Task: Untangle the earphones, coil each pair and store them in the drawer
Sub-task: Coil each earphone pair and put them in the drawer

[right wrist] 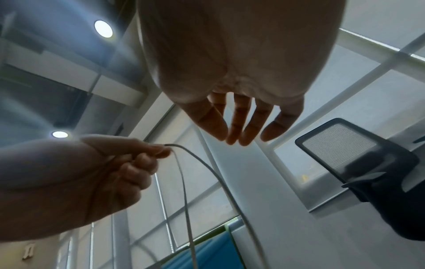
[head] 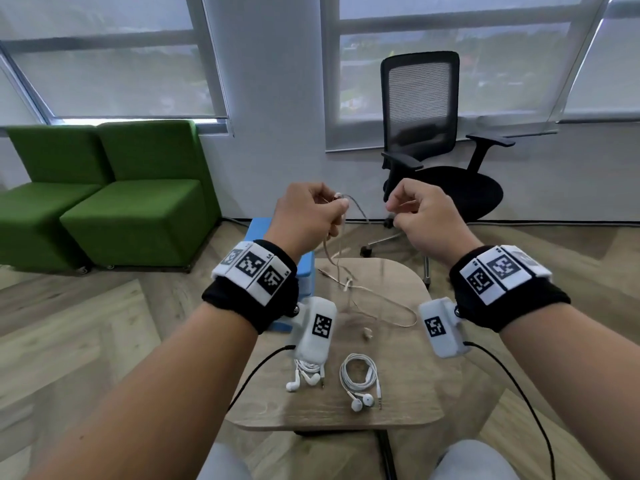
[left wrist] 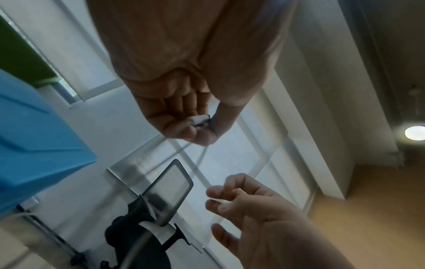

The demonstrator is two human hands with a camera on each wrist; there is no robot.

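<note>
My left hand (head: 337, 204) is raised above the small wooden table (head: 415, 393) and pinches the beige earphones (head: 377, 299) near one end, between thumb and forefinger (left wrist: 200, 127). Their cable hangs down in two strands (right wrist: 184, 191) to a loose tangle on the tabletop, where one earbud (head: 366, 333) lies free. My right hand (head: 394, 213) hovers a short way to the right, fingers loosely curled (right wrist: 241, 134) and holding nothing. Two white pairs lie coiled near the front edge, one in full view (head: 360, 375), the other (head: 306, 372) partly hidden under my left wrist camera.
A blue drawer unit (head: 258, 230) stands on the floor just beyond the table's far left corner, mostly behind my left wrist. A black office chair (head: 426, 133) is behind the table, and green seats (head: 104, 202) are at the left. My knees are under the front edge.
</note>
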